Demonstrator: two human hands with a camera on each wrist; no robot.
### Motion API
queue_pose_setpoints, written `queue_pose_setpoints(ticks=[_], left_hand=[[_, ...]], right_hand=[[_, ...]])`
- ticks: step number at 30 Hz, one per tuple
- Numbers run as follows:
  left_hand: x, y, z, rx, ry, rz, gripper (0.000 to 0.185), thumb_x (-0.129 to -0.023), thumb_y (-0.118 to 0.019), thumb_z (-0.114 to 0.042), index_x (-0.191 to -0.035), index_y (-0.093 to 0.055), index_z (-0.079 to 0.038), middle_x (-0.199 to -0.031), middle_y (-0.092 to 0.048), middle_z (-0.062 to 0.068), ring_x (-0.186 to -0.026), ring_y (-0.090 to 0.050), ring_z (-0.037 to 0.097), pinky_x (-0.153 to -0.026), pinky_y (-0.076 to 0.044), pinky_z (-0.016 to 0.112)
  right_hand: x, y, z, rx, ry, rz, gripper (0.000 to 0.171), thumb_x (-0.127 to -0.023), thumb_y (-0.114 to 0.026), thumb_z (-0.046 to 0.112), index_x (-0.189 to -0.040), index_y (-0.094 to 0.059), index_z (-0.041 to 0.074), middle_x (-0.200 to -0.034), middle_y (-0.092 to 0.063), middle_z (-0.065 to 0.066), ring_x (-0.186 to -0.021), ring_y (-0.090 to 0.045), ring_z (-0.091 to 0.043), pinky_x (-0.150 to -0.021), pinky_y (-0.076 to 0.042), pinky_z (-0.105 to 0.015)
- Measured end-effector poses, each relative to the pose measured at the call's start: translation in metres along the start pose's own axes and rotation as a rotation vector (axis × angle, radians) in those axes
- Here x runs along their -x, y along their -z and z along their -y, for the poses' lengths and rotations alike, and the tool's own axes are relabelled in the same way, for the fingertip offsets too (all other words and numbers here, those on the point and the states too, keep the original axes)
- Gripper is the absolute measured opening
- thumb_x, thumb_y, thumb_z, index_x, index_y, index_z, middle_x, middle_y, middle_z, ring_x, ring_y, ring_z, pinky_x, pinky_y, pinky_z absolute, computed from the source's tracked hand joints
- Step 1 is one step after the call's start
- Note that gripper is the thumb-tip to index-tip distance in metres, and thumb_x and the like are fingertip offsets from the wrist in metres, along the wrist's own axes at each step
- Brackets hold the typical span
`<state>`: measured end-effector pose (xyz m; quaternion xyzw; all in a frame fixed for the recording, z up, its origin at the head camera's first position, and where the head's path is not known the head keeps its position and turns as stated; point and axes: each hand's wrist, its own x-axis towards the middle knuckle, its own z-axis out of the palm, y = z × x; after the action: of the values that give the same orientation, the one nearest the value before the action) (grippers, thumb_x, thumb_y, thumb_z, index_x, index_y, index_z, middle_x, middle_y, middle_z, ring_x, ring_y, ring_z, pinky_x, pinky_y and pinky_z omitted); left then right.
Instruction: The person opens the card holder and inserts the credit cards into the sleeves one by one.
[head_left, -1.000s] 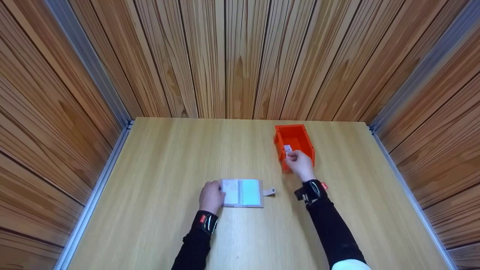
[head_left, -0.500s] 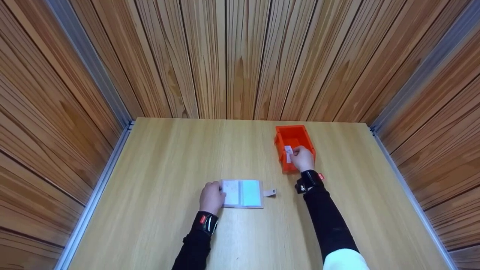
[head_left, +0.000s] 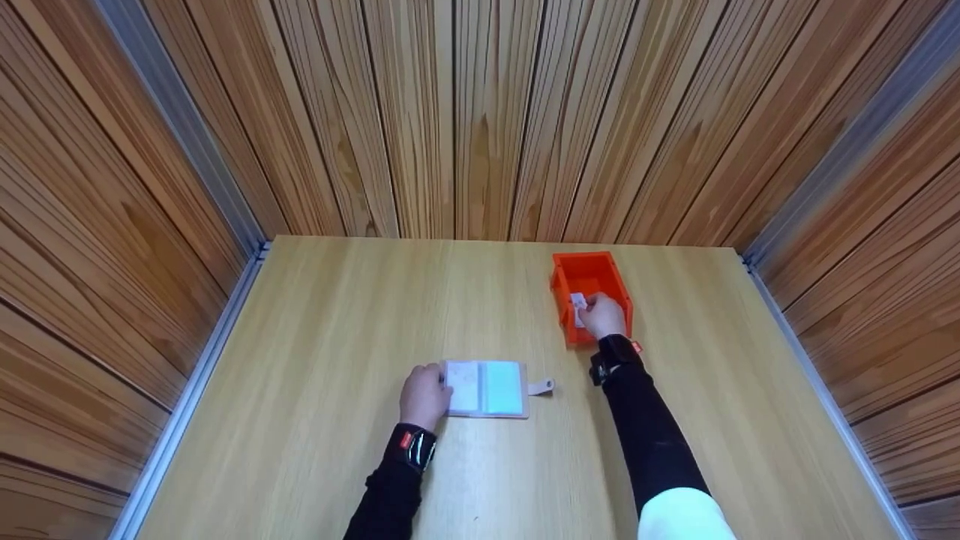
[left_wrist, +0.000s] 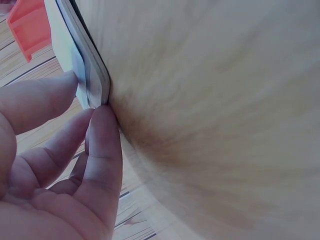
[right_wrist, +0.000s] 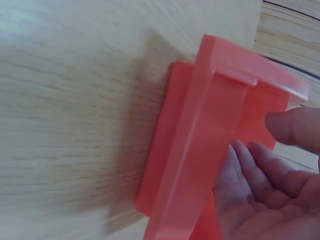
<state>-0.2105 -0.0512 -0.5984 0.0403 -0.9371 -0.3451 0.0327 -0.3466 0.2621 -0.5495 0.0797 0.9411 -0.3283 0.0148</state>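
Left hand (head_left: 424, 395) pinches the booklet (head_left: 486, 388), presumably steadying it! At its two o'clock, right hand (head_left: 602, 316) reaches inside the bin (head_left: 589, 274), thumb and fingers apart.

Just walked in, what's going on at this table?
Someone's left hand pinches the left edge of an open booklet lying on the table. The right hand is at the opening of the orange bin, its fingertips beside a small card. The right wrist view shows that thumb apart from the fingers, with nothing seen between them.
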Motion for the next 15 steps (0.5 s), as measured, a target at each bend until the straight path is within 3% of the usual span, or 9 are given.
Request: queue_pose_setpoints(ticks=[7,15], left_hand=[[0.0003,-0.0002,0.0,-0.005,-0.011,-0.005,0.017,-0.079,-0.077,-0.004,-0.092,-0.068,0.001,-0.085,-0.059,0.01,-0.081,-0.059,0.028,-0.073,-0.047,0.044],[-0.0005,-0.0003,-0.0018,0.003,0.031,0.028,0.016,-0.082,-0.076,-0.004,-0.094,-0.067,0.001,-0.086,-0.058,0.009,-0.08,-0.056,0.025,-0.073,-0.047,0.041]], right_hand=[[-0.0039,0.0012,-0.0022,-0.003,-0.053,0.087,0.037,-0.097,-0.058,0.011,-0.128,-0.053,-0.01,-0.12,-0.06,-0.026,-0.102,-0.056,-0.035,-0.094,-0.045,-0.046],[-0.0071,-0.0025,-0.0053,0.046,-0.033,0.095,0.03,-0.095,-0.058,0.006,-0.121,-0.056,-0.01,-0.112,-0.063,-0.025,-0.095,-0.057,-0.035,-0.087,-0.047,-0.045]])
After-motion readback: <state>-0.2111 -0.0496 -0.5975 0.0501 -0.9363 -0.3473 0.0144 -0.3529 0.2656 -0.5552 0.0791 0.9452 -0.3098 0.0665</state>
